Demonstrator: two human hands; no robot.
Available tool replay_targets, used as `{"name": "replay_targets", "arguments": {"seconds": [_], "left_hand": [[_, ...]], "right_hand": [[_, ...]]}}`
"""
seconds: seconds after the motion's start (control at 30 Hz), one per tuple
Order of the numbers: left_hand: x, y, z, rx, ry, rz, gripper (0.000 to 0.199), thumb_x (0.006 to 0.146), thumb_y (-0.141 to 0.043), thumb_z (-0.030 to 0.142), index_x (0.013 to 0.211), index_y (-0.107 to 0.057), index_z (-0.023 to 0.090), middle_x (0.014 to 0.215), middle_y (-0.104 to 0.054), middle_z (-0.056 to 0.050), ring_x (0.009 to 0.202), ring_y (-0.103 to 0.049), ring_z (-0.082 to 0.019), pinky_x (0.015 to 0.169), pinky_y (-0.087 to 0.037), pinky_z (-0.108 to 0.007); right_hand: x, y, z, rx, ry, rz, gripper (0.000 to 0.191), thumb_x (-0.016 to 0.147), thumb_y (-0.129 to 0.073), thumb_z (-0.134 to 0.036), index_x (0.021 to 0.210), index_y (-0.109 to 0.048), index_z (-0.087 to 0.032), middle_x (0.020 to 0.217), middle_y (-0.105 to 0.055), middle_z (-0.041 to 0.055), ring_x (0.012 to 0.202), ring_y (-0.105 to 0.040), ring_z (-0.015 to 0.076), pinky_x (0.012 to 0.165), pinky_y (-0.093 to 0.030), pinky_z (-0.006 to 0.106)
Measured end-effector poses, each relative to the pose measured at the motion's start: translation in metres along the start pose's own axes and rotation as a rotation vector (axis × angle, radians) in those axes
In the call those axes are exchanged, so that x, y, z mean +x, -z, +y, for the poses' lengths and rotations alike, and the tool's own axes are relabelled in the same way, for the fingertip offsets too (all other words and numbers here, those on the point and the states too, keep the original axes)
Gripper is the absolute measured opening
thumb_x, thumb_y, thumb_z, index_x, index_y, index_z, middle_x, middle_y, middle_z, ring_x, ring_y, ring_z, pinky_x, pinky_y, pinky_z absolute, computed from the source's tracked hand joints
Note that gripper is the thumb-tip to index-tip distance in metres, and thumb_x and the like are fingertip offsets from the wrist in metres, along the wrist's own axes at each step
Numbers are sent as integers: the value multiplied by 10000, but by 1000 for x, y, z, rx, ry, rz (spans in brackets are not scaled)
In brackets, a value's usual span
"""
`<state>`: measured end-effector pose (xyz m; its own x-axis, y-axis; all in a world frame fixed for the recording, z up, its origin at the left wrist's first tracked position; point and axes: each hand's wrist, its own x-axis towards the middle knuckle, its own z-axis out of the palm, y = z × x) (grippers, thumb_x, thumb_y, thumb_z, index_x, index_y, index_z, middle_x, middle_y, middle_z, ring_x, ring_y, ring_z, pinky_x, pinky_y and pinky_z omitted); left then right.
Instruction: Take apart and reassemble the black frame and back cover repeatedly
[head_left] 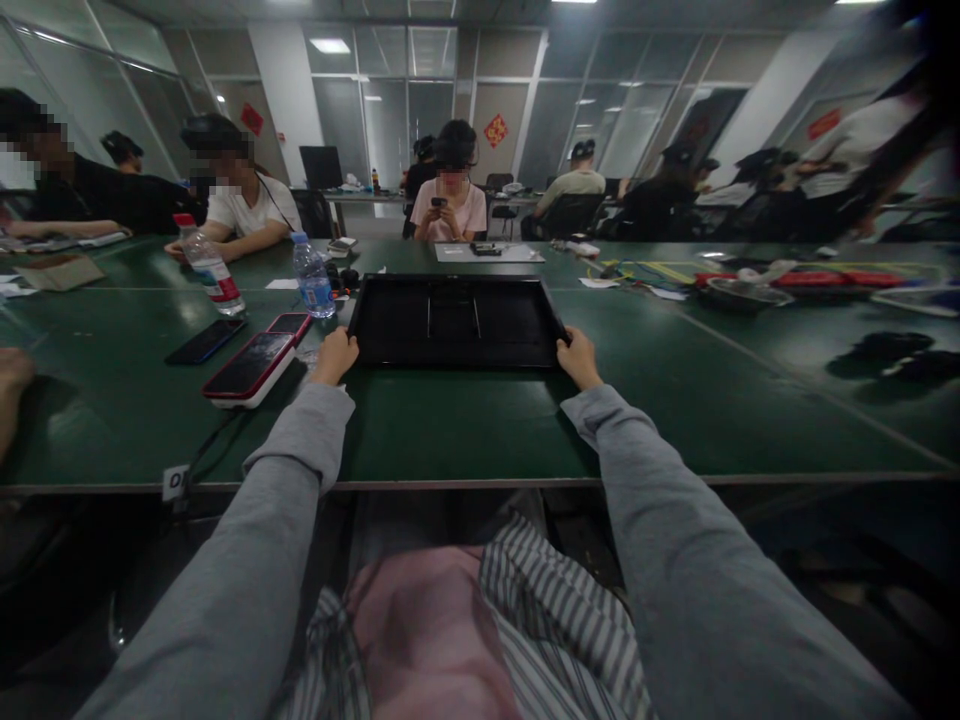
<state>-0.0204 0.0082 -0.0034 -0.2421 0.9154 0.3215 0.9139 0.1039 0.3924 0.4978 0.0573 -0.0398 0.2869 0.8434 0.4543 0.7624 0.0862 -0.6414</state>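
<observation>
A black rectangular tray (517,325) with a raised rim lies on the green table in front of me. Two thin metal rods stand out against its dark inside. My left hand (336,356) is closed around the tray's left edge near the front corner. At the opposite side, my right hand (579,360) grips the right edge, also close to the front corner. The fingers beneath the rim are partly hidden on both sides.
Left of the tray are a blue-capped bottle (313,280), a red-capped bottle (210,265), a dark phone (205,341) and a red-edged phone (251,365) on a white block. A metal bowl (748,295) stands right on the green table (465,430). Several people sit around.
</observation>
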Motion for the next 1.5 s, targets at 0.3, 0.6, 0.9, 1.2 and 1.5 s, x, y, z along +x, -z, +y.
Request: {"name": "replay_targets", "arguments": {"seconds": [0.3,0.6,0.9,1.2,1.5], "left_hand": [[4,0,-2,-59,33,-20,399,977,-485,238,1328,-600,87,1284,-689,-237,1276,-628,-338,1072,-472,-431],[9,-6,-7,-121,56,-10,425,975,-525,260,1344,-609,68,1323,-677,-241,1288,-627,-314,1077,-464,-400],[12,-8,-12,-200,121,48,431,1004,-493,425,1242,-694,129,1259,-721,-189,1214,-662,-284,1037,-481,-371],[6,-4,-8,-133,164,52,463,1046,-418,476,1233,-680,143,1238,-718,-215,1207,-658,-324,1010,-479,-423],[5,-3,-5,-144,200,45,459,1049,-424,476,1240,-679,146,1236,-716,-213,1204,-657,-332,1004,-477,-423]], "right_hand": [[-6,11,-13,11,-5,-9,516,805,-510,-240,1292,-648,-138,1208,-719,179,1176,-642,313,1067,-488,498],[-5,6,-12,24,3,-13,525,828,-538,-253,1330,-631,-127,1265,-696,204,1214,-635,333,1110,-453,530],[0,0,-1,10,27,-3,542,864,-516,-240,1377,-632,-108,1321,-682,193,1248,-630,305,1121,-459,502],[-3,-4,-7,18,16,-13,566,886,-483,-216,1430,-593,-106,1401,-638,199,1303,-600,311,1153,-425,522],[-7,-6,-17,9,-16,19,555,894,-456,-222,1417,-606,-110,1390,-647,183,1316,-582,318,1155,-418,525]]}}
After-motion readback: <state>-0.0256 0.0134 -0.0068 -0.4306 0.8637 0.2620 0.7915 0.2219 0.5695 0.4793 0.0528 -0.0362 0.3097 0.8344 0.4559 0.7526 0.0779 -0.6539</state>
